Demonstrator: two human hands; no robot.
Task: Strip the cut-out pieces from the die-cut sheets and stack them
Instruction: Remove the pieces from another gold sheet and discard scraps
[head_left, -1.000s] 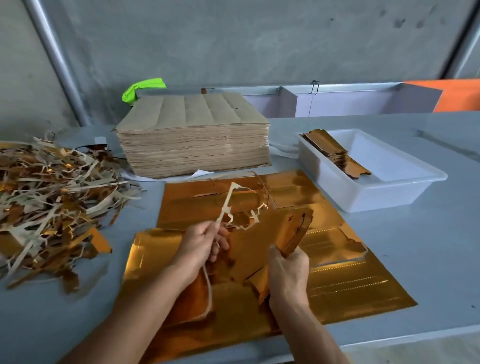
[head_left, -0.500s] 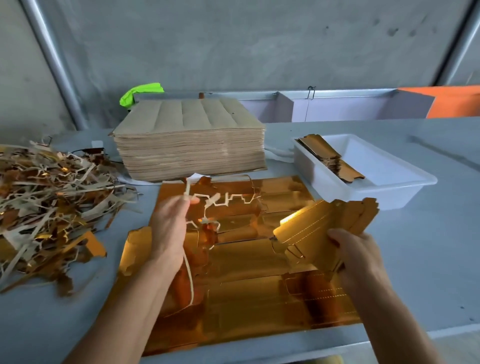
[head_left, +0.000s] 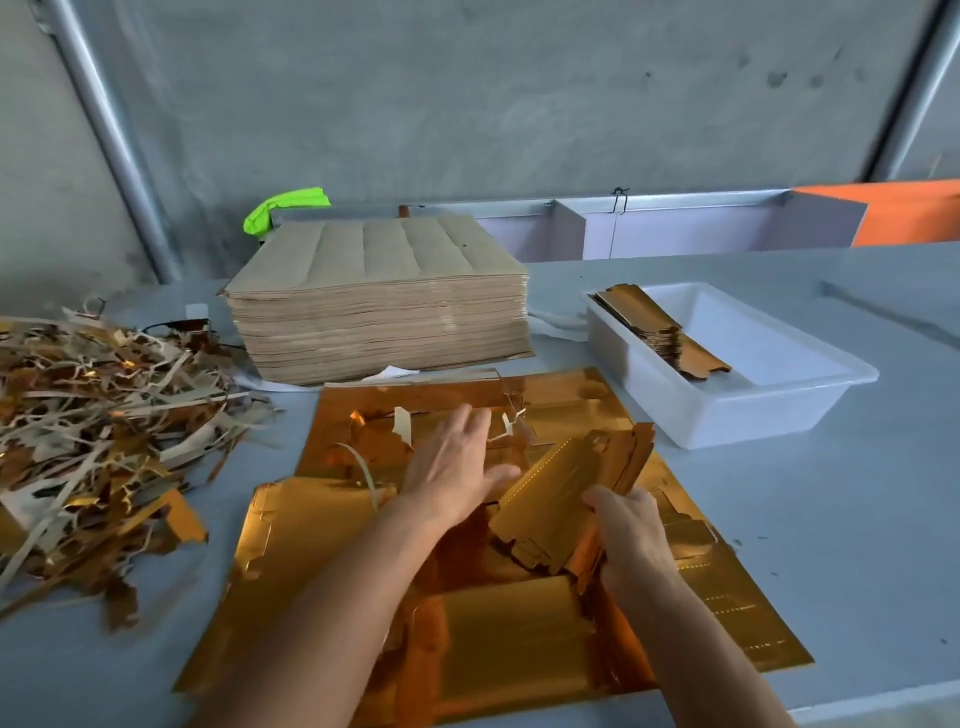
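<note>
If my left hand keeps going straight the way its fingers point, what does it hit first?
Probably the torn waste strips just beyond the left hand, on the gold sheet. Farther along that line lies the brown sheet stack, though depth is hard to judge.

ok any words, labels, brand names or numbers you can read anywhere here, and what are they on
None: no readable text shows in this view.
Gold foil sheets: shiny and plain, no print.
Brown sheet stack: blank top, only crease lines.
White plastic tray: no label visible.
Orange panel at the back: no lettering visible.
</note>
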